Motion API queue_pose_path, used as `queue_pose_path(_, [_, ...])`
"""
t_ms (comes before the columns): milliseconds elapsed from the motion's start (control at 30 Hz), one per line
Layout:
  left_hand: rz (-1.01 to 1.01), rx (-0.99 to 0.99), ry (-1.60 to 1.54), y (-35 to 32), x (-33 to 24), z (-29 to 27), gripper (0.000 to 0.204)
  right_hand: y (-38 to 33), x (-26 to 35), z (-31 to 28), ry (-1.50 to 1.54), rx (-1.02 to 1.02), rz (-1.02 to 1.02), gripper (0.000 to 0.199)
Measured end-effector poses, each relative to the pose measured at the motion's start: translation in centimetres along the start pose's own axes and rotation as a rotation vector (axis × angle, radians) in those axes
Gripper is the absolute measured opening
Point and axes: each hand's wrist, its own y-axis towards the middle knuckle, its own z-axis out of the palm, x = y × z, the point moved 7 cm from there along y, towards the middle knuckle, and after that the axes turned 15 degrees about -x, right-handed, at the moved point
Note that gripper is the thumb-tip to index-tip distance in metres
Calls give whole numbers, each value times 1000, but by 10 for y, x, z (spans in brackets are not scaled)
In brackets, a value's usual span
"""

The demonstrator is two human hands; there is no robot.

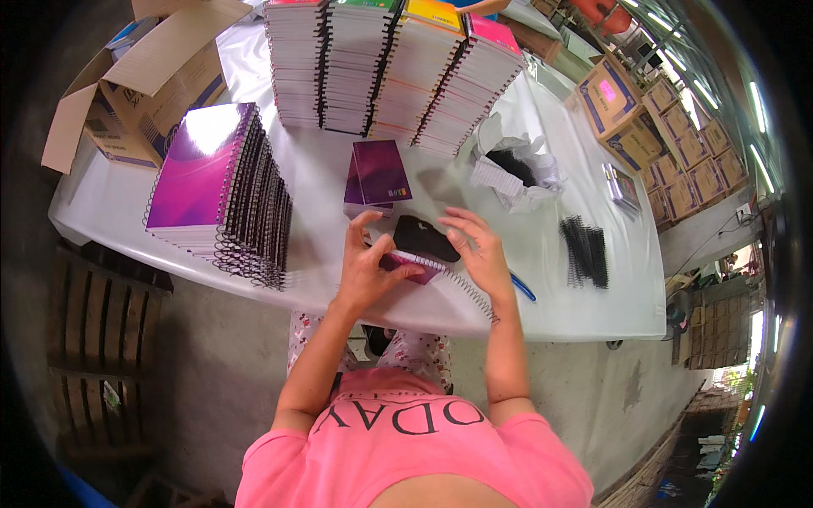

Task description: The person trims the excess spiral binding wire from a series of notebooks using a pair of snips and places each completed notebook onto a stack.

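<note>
Seemingly threading silvery spiral wire coil [472,292] through small purple-covered notebook [421,274], gripping with left hand [366,273], holding right hand [481,256] unclenched, likely needing twisting!

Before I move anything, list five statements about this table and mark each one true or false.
1. The left hand is at the small purple notebook near the table edge. True.
2. The tall stack of large purple notebooks stands to the right of both hands. False: the large purple notebooks stand to the left.
3. A wire coil runs from the small purple notebook toward the right wrist. True.
4. The cardboard box at the far left is closed. False: the cardboard box has its flaps open.
5. A slim blue object lies to the right of the right hand. True.
</note>
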Motion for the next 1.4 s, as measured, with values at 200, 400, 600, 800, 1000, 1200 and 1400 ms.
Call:
queue_pose_path(200, [-10,-58,52,-8,3,3,43,-9,33,16,-321,278,-115,29])
queue_pose_path(400, [18,-61,83,-9,3,4,42,-7,34,14,-170,35,-61,24])
queue_pose_path(600, [12,-43,80,-8,3,3,43,-6,30,16,-38,135,82,22])
queue_pose_path(800, [-2,-23,69,-9,4,5,41,-11,24,18,-62,159,164,22])
queue_pose_path(1000, [9,-19,79,-10,5,5,41,-20,44,20,-227,110,76,31])
queue_pose_path(1200, [17,1,13,-6,3,2,40,-26,38,23,-285,-29,42,26])
queue_pose_path(1400, [6,92,-60,2,12,-13,47,2,-16,18,360,182,470,23])
